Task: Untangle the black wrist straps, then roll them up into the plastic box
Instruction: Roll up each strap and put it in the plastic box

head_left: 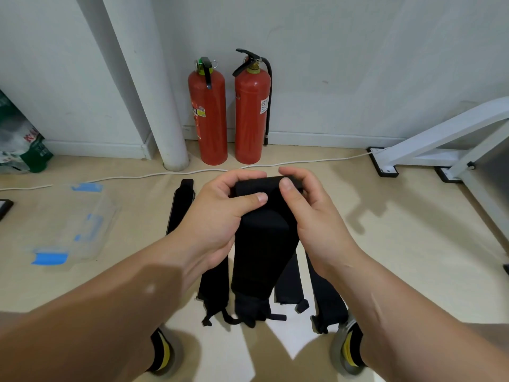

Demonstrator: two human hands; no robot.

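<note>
A black wrist strap [261, 244] hangs in front of me, its top end folded into a small roll. My left hand [220, 213] grips the roll's left side, thumb across the front. My right hand [311, 213] pinches the right side, thumb on top. The strap's lower end with its thin loop reaches the floor. Several other black straps [180, 210] lie flat on the floor under and beside it, partly hidden by my arms. The clear plastic box [74, 224] with blue clips sits on the floor to the left, apart from both hands.
Two red fire extinguishers [228, 117] stand against the wall behind the straps. A white pipe [168, 111] rises at the back left, a white cable [303, 161] runs along the floor. A white frame leg [429, 150] stands at right. My shoes [347, 351] show at the bottom.
</note>
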